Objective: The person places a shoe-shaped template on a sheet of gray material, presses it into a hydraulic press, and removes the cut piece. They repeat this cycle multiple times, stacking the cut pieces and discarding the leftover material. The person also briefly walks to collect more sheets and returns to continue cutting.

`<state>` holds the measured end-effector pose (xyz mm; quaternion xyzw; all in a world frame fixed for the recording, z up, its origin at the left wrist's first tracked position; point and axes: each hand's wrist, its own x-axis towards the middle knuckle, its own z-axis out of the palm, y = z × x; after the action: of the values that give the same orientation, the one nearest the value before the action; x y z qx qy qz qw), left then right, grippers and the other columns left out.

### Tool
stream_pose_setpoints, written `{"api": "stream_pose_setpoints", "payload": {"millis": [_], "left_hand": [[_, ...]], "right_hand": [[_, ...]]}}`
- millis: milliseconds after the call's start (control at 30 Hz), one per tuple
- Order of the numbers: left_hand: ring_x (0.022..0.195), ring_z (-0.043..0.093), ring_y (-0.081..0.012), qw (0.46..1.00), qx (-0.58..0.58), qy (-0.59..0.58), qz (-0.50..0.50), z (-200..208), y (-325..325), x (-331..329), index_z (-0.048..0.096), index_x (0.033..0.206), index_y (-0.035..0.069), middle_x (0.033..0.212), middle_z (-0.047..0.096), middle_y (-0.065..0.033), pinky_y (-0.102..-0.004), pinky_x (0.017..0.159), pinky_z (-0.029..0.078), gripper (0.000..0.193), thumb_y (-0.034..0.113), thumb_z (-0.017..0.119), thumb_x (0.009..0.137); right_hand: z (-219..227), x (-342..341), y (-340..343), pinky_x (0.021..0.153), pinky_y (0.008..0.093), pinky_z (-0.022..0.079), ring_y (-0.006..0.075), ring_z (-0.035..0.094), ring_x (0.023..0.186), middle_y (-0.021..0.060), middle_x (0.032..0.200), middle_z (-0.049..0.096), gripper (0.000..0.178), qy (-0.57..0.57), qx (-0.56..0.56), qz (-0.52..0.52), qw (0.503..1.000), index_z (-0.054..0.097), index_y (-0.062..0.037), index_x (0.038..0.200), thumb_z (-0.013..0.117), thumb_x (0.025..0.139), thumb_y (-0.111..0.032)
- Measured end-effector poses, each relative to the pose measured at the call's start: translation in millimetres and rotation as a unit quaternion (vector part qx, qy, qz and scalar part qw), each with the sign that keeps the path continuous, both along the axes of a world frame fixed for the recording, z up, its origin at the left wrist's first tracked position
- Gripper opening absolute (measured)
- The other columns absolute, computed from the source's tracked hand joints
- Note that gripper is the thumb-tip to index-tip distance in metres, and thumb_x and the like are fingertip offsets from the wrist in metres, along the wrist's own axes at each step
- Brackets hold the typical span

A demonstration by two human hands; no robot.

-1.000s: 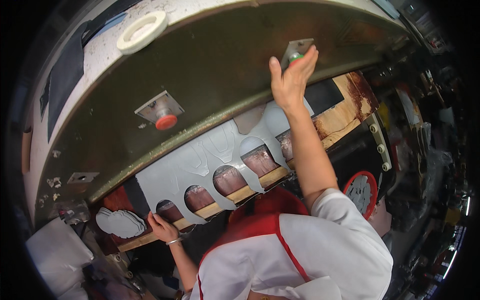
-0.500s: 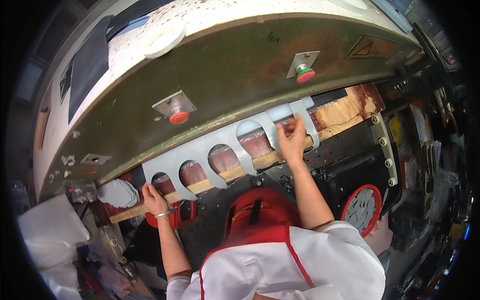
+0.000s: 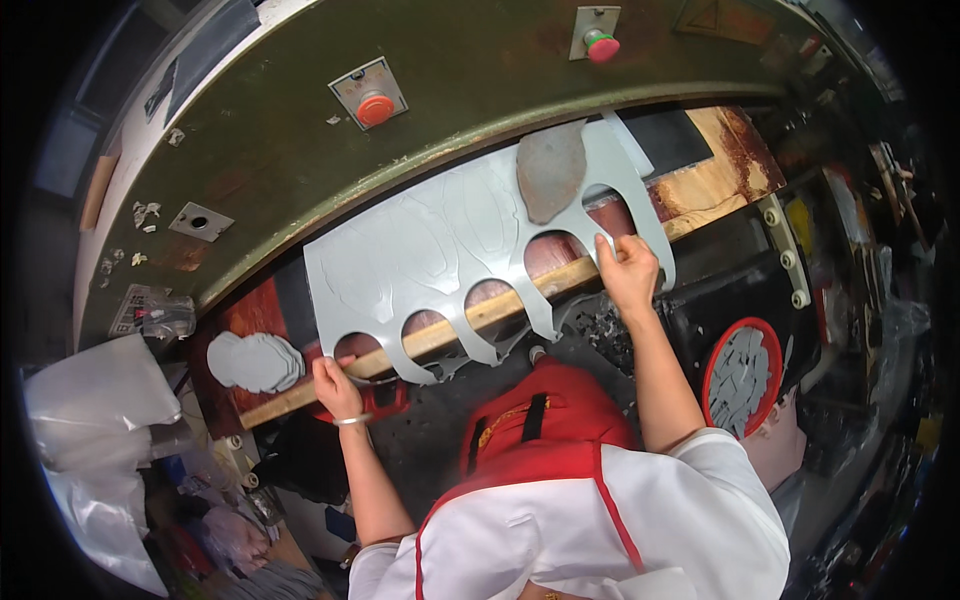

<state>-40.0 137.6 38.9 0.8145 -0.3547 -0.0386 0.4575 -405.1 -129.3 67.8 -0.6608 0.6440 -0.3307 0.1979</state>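
A wide light-grey sheet [image 3: 400,250], with rounded cut-outs along its near edge, lies across a board under the green machine front. My left hand [image 3: 340,388] is closed on the sheet's near left corner. With fingers pinched together, my right hand [image 3: 630,275] grips the sheet between two cut-outs on its right side. A flat brownish-grey oval plate [image 3: 552,170] rests on the sheet beyond my right hand. Curved outlines show on the sheet's surface to the left of this plate. Strips between the cut-outs hang over the wooden bar [image 3: 470,320] at the board's front.
A stack of grey cut pieces [image 3: 255,362] sits on the board's left end. Red button [image 3: 376,109] and green-ringed button [image 3: 602,46] project from the machine front. A red-rimmed tub [image 3: 742,380] of grey scraps stands at right; plastic bags [image 3: 95,400] lie at left.
Both hands have drawn the sheet out toward me, so more of it shows. The oval plate on it has come into view. The head view has also shifted, with the buttons higher up.
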Motion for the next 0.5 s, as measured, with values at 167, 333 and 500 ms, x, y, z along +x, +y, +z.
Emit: {"api": "stream_pose_setpoints", "payload": {"millis": [167, 333, 500], "left_hand": [[0.072, 0.059, -0.0139, 0.989, 0.037, 0.102, 0.096, 20.7, 25.1, -10.9, 0.053, 0.112, -0.001, 0.084, 0.065, -0.009, -0.0292, 0.068, 0.047, 0.023, 0.017, 0.05, 0.098], [0.123, 0.044, -0.0368, 0.98, 0.115, -0.159, -0.041, 59.5, -42.6, -73.2, 0.042, 0.135, -0.002, 0.132, 0.048, -0.0215, -0.0448, 0.105, 0.034, 0.054, 0.01, 0.06, 0.084], [0.14, 0.026, -0.0322, 0.879, 0.191, -0.179, -0.398, 46.1, -138.2, -174.8, 0.032, 0.143, 0.001, 0.15, 0.03, -0.0185, -0.0533, 0.114, 0.016, 0.067, 0.025, 0.06, 0.087]], "right_hand": [[16.8, -5.0, -2.1, 0.106, 0.0482, 0.031, 0.0442, 0.037, 0.122, 0.0236, 0.12, 0.054, 0.082, 0.078, -0.045, 0.047, 0.995, 0.043, -0.0008, 0.136, 0.079, 0.07, -0.034], [14.6, 26.3, 24.8, 0.107, 0.0572, 0.027, 0.0579, 0.017, 0.13, 0.0476, 0.134, 0.019, 0.108, 0.157, 0.026, 0.095, 0.983, 0.028, -0.0086, 0.146, 0.083, 0.058, -0.037], [18.4, -5.2, 66.5, 0.106, 0.049, 0.031, 0.0436, 0.03, 0.129, 0.0298, 0.134, 0.033, 0.097, 0.091, 0.01, 0.062, 0.994, 0.036, -0.0087, 0.14, 0.081, 0.055, -0.022]]}}
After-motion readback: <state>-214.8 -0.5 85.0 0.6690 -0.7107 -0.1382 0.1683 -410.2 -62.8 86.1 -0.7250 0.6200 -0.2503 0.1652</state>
